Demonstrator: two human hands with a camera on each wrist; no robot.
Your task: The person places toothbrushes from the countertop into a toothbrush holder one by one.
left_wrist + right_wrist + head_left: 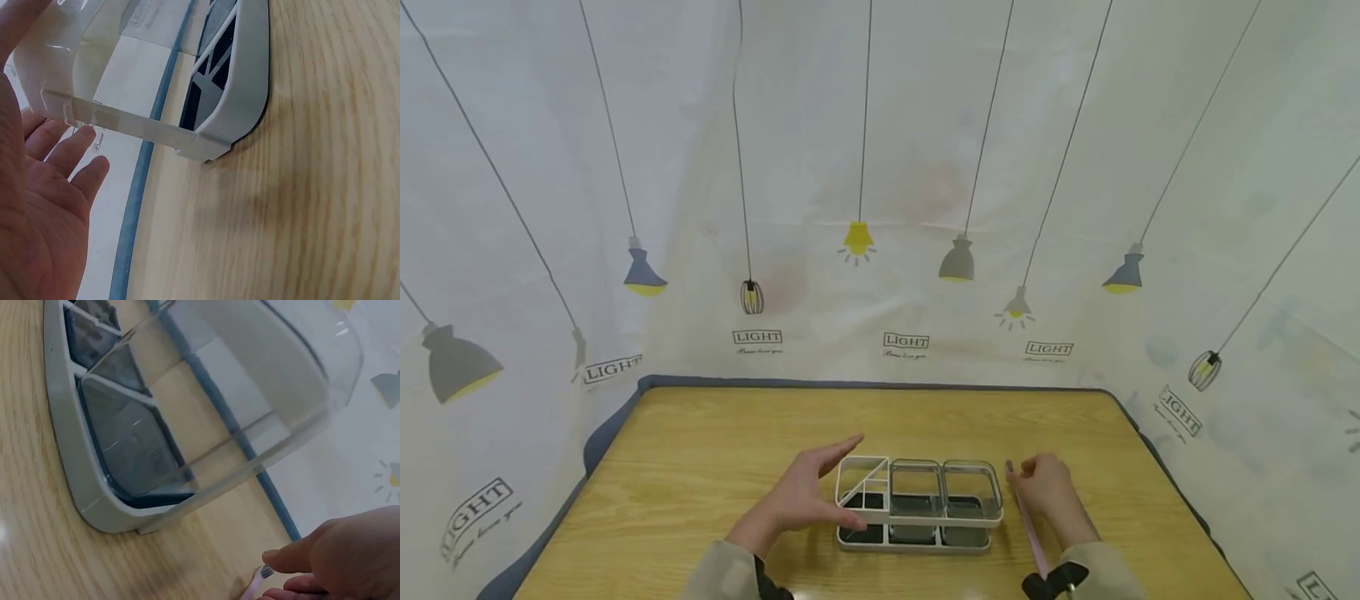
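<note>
A two-tier white organizer rack stands on the table, its upper tier above a base with dark compartments. Clear square cups fill the middle and right of the top; a divided section is at the left. My left hand spans the rack's left end, fingers spread, thumb across the front; in the left wrist view its fingers lie beside the upper tier. To the right of the rack, my right hand pinches a pink toothbrush near its grey-bristled head, visible in the right wrist view.
The wooden table reaches back to a blue edge strip. A white cloth wall printed with hanging lamps encloses it behind and at both sides. Dark wrist straps sit by both sleeves.
</note>
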